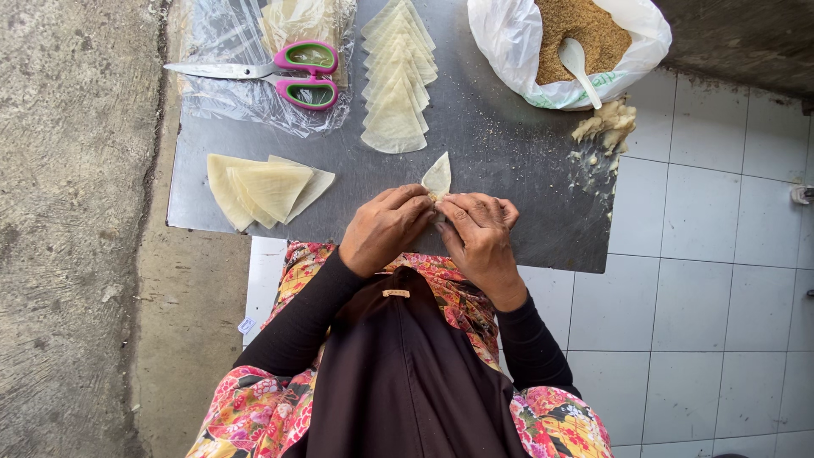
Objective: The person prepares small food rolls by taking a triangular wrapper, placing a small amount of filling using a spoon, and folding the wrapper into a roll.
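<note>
**Both hands pinched on one pastry wrapper, its tip pointing away**

Right at the near edge of the bench (509,144), the left hand (386,227) and the right hand (479,237) meet fingertip to fingertip, both closed on the lower end of a small folded pastry wrapper (437,175). It stands up between them, with its long axis running straight away from the person and its pointed end farthest off. A little crumbly filling shows at the pinch. Neither hand is nearer; the wrapper sits on the midline.

Farther out, a row of overlapping cut wrappers (395,80) lies straight ahead, well apart from the hands. A loose fan of wrappers (263,188) lies to the left. Pink-handled scissors (280,72) rest on clear plastic at the far left. To the far right, a white bag of brown crumb filling (585,34) holds a white spoon (579,66), with a pale lump of paste (606,125) just below it.
</note>
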